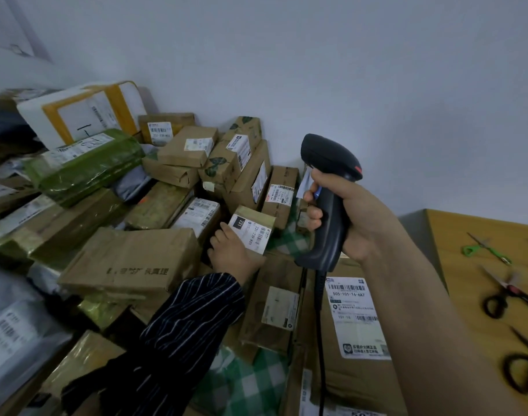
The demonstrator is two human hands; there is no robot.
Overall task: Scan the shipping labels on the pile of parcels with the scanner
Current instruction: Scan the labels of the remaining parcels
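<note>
A pile of brown cardboard parcels (130, 259) with white shipping labels fills the left and middle of the head view. My left hand (234, 253), in a dark striped sleeve, grips a small brown box (258, 219) whose white label (252, 232) reads 231 and faces up. My right hand (336, 217) holds a black corded scanner (328, 187) by its handle, a finger on the trigger. The scanner's head is raised above and to the right of the small box.
A white foam box with yellow tape (79, 112) and a green wrapped parcel (85, 166) lie at the back left. A large box with a label (355, 316) sits under my right arm. A wooden table (467, 283) at right carries several scissors (509, 295). A white wall stands behind.
</note>
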